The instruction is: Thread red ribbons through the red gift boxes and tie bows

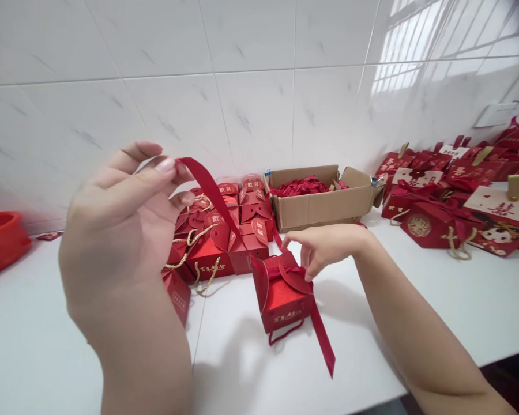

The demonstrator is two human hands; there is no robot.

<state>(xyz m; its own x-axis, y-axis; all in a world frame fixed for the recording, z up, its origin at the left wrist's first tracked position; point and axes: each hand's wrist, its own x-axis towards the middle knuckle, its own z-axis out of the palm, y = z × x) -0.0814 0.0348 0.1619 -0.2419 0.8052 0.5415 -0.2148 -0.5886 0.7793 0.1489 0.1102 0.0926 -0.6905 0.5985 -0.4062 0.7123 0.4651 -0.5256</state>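
The left hand (121, 230) pinches one end of a red ribbon (211, 193) aloft; right hand (322, 245) fingertips press the knot atop a red gift box (281, 300).

White surface (242, 369), glossy. Small red gift box (281, 302) stood near the front middle, one end of its ribbon (322, 334) trailing onto the surface. Behind it sat a cluster of red boxes (225, 230), then an open cardboard box (324, 207) of red ribbons. Red basin (2, 239) at far left. Red gift bags (450, 196) were piled at right.
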